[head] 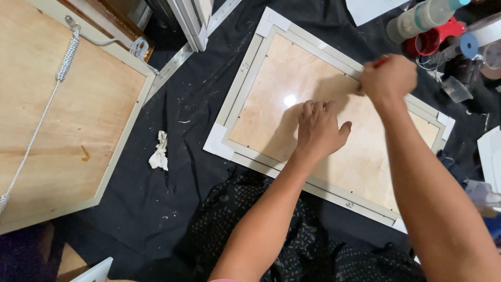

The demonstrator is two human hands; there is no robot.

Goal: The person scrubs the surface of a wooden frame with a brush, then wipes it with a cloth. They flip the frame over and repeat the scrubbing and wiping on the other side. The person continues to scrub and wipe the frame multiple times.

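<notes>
Plywood backing board lies face up inside a pale grey picture frame, which rests back-side up on black cloth in front of me. My left hand presses flat on the board near its middle, fingers spread and bent a little, holding nothing. My right hand is closed in a fist at the frame's far edge, gripping a thin tool with a red handle; only a short stub of red shows above my knuckles, and the working end is hidden under my hand, so I cannot say what kind of tool it is or what it touches. White cardboard corner protectors cap the frame's corners; the near right one is mostly covered by my right forearm.

To my left lies a second, larger frame with a plywood back, cut off by the picture's edge, with a white braided hanging cord running across it. Between the two frames sits a crumpled white scrap, well apart from both hands. A metal ruler lies along the far side of the cloth. At the far right stands a jumble of a clear bottle, a red cup and other small items too crowded to make out. Dark patterned fabric covers my lap.
</notes>
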